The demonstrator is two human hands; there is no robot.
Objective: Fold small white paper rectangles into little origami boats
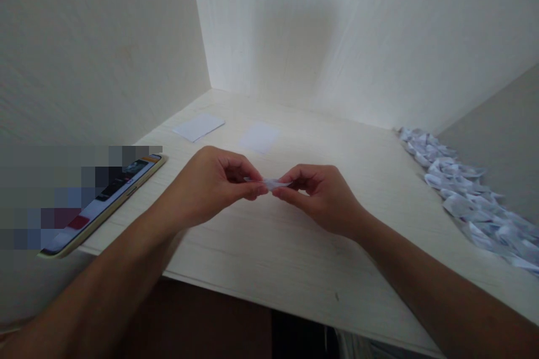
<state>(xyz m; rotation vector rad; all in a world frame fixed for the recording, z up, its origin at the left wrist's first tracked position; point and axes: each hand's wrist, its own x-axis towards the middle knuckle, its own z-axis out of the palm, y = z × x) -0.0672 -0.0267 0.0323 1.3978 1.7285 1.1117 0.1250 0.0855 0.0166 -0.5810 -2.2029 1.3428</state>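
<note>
Over the middle of the pale table (269, 252), a small piece of folded white paper (274, 183) is pinched at both ends. My left hand (219, 182) closes thumb and fingers on its left end. On the opposite end, my right hand (322, 196) grips with thumb and index finger. The fingertips nearly meet, and they cover much of the paper, so its full shape is hidden. Behind my hands lie a stack of white paper sheets (200, 127) and, to its right, another flat white sheet (259, 137).
At the left, a phone (113, 196) with its screen lit stands by the table edge, part of it pixelated. A long heap of folded white paper pieces (471, 193) runs along the right side. Pale walls (295, 28) enclose the table at the back and sides.
</note>
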